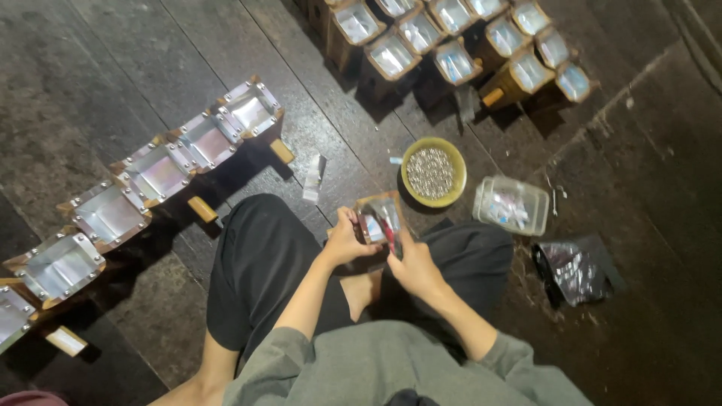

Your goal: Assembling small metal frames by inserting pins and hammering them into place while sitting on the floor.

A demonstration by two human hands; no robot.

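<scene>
Over the crossed legs, at mid-frame, the person is holding a small wooden box with a shiny metal lining (378,219), its open mouth facing up toward the camera and tilting slightly away. Its long axis is hard to judge from above; it appears to be running from the lap outward, toward the bowl.

Left hand (347,242) is curling closed around the box's left side, thumb on the rim. Right hand (414,269) is closing on the lower right edge, fingers pinching there; whether it is also holding a small part or tool cannot be told.

Just beyond the box, a yellow-green bowl of small silvery pieces (432,173) is sitting on the dark plank floor (113,90). Beside it to the right, a clear plastic tub (511,204), then a dark foil bag (577,271).

Judgement on progress: a row of lined boxes (158,171) is standing to the left with studs along the rims, looking finished. Another cluster of lined boxes (459,41) is waiting at the top; their state cannot be read. Work seems roughly midway.
</scene>
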